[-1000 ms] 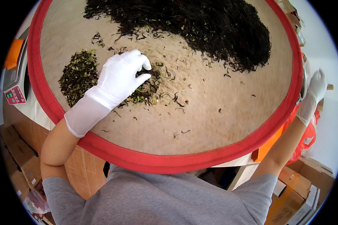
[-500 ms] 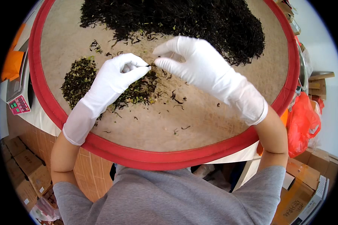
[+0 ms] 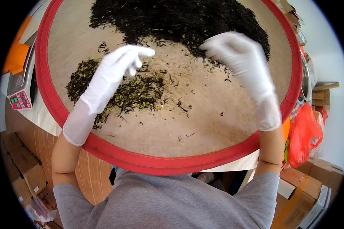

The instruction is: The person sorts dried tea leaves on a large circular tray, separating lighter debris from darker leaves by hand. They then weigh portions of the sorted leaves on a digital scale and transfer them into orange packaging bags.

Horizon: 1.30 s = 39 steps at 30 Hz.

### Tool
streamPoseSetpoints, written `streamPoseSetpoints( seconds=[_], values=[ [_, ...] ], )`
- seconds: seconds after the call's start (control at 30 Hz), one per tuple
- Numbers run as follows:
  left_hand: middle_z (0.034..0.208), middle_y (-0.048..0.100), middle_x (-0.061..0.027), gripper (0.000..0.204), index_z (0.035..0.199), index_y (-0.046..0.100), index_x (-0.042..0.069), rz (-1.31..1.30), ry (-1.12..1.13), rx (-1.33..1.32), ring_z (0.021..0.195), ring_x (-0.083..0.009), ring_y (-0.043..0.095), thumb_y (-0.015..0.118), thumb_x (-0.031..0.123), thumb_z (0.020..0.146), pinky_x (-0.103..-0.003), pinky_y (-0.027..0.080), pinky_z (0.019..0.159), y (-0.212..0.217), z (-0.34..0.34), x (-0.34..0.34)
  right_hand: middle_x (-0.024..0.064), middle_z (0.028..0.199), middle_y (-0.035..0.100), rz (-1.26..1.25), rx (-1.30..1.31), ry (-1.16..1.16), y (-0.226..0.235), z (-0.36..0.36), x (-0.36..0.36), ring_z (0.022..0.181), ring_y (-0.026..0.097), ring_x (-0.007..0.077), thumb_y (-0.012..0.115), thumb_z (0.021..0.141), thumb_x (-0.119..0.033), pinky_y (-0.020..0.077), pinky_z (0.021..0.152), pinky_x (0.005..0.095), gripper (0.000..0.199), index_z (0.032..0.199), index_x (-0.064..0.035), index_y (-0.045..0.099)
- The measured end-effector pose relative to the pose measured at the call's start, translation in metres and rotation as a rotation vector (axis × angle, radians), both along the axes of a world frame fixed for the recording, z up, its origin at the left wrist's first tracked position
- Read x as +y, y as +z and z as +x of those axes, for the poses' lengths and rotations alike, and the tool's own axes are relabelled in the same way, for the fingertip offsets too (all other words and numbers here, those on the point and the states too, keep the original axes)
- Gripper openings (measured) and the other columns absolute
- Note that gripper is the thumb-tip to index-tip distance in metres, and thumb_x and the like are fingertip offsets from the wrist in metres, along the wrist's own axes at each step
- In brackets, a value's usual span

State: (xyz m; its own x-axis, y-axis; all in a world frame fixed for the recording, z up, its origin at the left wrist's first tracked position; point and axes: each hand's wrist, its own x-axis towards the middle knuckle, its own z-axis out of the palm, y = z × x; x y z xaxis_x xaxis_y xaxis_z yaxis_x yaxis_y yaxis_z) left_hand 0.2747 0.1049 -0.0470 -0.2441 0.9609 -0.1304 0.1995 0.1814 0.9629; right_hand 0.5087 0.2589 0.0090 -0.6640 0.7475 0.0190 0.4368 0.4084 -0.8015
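Note:
A large round tray with a red cloth rim holds a big heap of dark, twisted dried tea leaves on its far side. A smaller, flatter pile of greenish-brown leaf bits lies at the left. Over this smaller pile is my white-gloved left hand, open, its index finger stretched out and the others loosely bent, holding nothing visible. My right hand, also in a white glove, hovers at the near right edge of the dark heap. Motion smears its fingers, so their grip cannot be made out.
Loose leaf strands are scattered over the middle of the tray. Beyond the left rim sit a scale and an orange packet. A red plastic bag hangs at the right, above cardboard boxes.
My right hand has swung right, away from my left, to the edge of the dark heap. My left hand has opened from a pinch that held a dark bit.

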Motion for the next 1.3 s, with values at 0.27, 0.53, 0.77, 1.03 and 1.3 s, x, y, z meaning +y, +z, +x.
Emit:
streamPoseSetpoints(
  seconds=[0.27, 0.53, 0.77, 1.03, 1.3],
  values=[
    [0.089, 0.048, 0.0049, 0.043, 0.135, 0.052, -0.003, 0.424, 0.393, -0.215, 0.081, -0.0070, 0.043, 0.045, 0.024, 0.103, -0.024, 0.038, 0.080, 0.020, -0.059, -0.009, 0.0131, 0.107, 0.071, 0.975, -0.412, -0.938, 0.075, 0.243, 0.212, 0.097, 0.068, 0.0238, 0.059, 0.092, -0.044, 0.0499, 0.085, 0.0319, 0.042, 0.113, -0.0098, 0.071],
    [0.082, 0.051, 0.0045, 0.042, 0.130, 0.054, -0.004, 0.724, 0.575, -0.383, 0.072, -0.0084, 0.046, 0.050, 0.024, 0.100, -0.023, 0.038, 0.070, 0.029, -0.056, -0.006, 0.0120, 0.119, 0.066, 0.897, -0.888, -0.938, 0.050, 0.338, 0.259, 0.110, 0.063, 0.0343, 0.046, 0.094, -0.043, 0.0490, 0.091, 0.0412, 0.044, 0.128, -0.0198, 0.062],
    [0.095, 0.043, 0.0003, 0.047, 0.141, 0.040, -0.009, 0.720, 0.230, -0.505, 0.083, -0.0090, 0.037, 0.044, 0.018, 0.103, -0.024, 0.035, 0.080, 0.017, -0.092, -0.027, 0.0124, 0.109, 0.068, 0.918, -0.272, -0.078, -0.020, 0.054, 0.064, 0.101, 0.064, 0.0230, 0.055, 0.094, -0.006, 0.0476, 0.093, 0.0305, 0.026, 0.117, -0.0045, 0.065],
    [0.094, 0.041, 0.0008, 0.050, 0.144, 0.036, -0.009, 0.688, 0.286, -0.364, 0.083, -0.0093, 0.039, 0.043, 0.021, 0.104, -0.024, 0.035, 0.083, 0.041, -0.063, -0.030, 0.0249, 0.148, 0.037, 0.447, -0.110, 0.488, -0.114, -0.053, -0.092, 0.140, 0.033, 0.0380, 0.053, 0.093, -0.029, 0.0219, 0.117, 0.0479, 0.063, 0.146, 0.0002, 0.034],
    [0.090, 0.046, 0.0022, 0.047, 0.139, 0.045, -0.007, 0.545, 0.354, -0.153, 0.083, -0.0074, 0.043, 0.034, 0.026, 0.107, -0.021, 0.035, 0.083, 0.037, -0.043, -0.031, 0.0229, 0.116, 0.052, 0.770, -0.012, 0.197, -0.072, -0.070, -0.035, 0.108, 0.052, 0.0374, 0.071, 0.076, -0.024, 0.0417, 0.095, 0.0449, 0.059, 0.126, 0.0001, 0.049]
  ],
)
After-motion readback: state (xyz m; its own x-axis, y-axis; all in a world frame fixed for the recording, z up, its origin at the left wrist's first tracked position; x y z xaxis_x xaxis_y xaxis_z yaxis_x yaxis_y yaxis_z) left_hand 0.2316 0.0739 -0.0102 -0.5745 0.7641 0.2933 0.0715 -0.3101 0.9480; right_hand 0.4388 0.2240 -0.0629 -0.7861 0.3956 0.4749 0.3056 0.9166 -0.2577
